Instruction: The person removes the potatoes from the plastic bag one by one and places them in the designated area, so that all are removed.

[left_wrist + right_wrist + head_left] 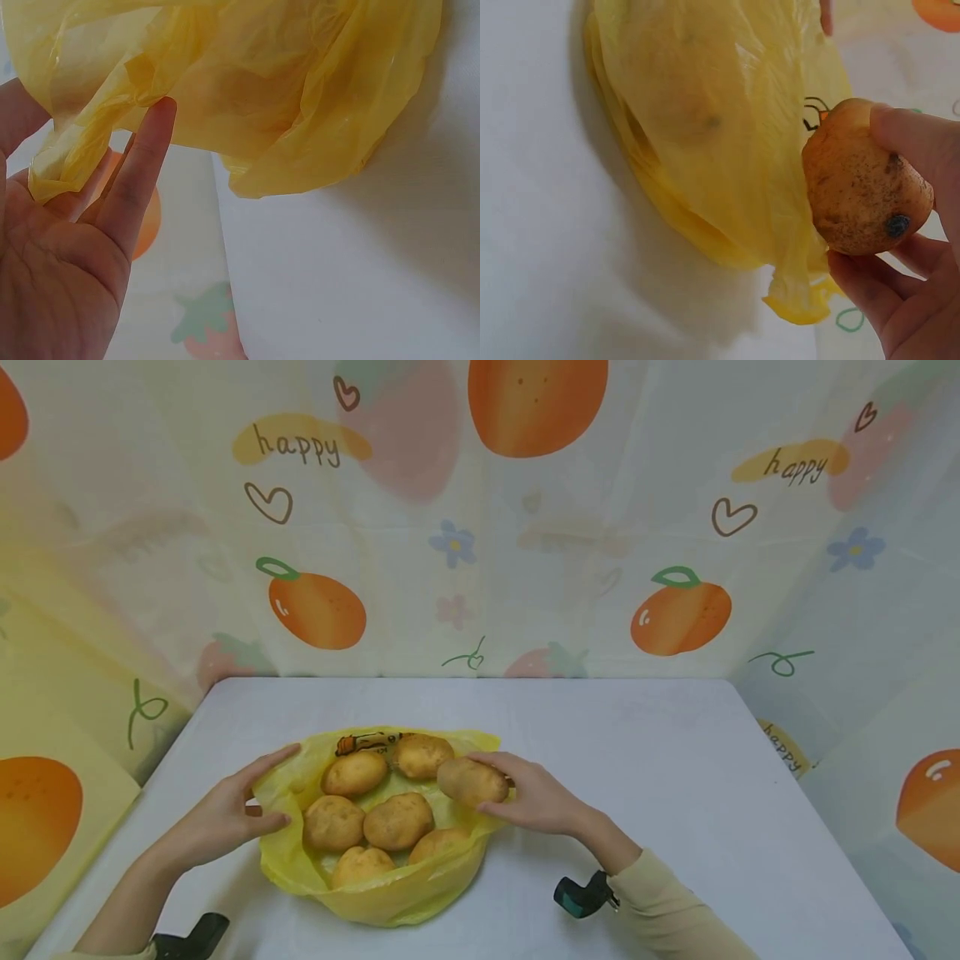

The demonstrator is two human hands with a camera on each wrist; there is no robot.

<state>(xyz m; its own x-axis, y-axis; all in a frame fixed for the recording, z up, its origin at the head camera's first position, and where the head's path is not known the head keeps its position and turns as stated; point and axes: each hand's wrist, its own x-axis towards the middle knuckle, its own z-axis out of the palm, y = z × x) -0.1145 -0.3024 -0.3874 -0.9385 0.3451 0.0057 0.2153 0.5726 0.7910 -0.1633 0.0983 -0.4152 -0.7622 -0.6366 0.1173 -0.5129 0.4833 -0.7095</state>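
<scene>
A yellow plastic bag [405,906] lies spread open on the table with several potatoes [399,821] inside. My right hand [536,797] grips another potato [472,781] between thumb and fingers at the bag's right rim. In the right wrist view this potato [866,180] shows brown specks and a dark spot, and it sits beside the bag's edge. At the bag's left side, my left hand [225,818] has thumb and fingers spread against the rim. A crumpled fold of the bag [90,150] lies across its fingers in the left wrist view.
The white table [637,735] extends to the right of the bag and behind it. A patterned cloth [525,552] hangs behind and at both sides. Dark wrist devices [581,895] are worn at both wrists.
</scene>
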